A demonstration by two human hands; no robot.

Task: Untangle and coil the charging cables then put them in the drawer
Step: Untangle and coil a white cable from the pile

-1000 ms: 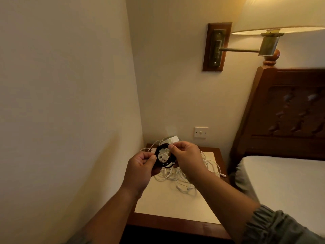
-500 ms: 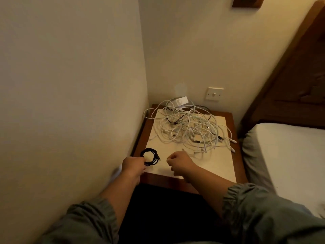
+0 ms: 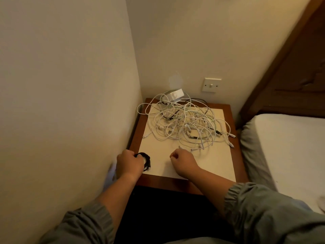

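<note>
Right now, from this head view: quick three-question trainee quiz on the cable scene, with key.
1. True or false: the left hand grips a coiled black cable.
2. The tangle of white cables lies: A) on the bed B) on the nightstand C) on the floor.
3. What does the right hand hold?
Key: 1 true; 2 B; 3 nothing visible, fingers curled.

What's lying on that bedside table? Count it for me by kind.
coiled black cable: 1, gripped by the left hand
tangled heap of cables, mostly white: 1 (single strands too knotted to count)
white charger block: 1
Total: 3
</note>
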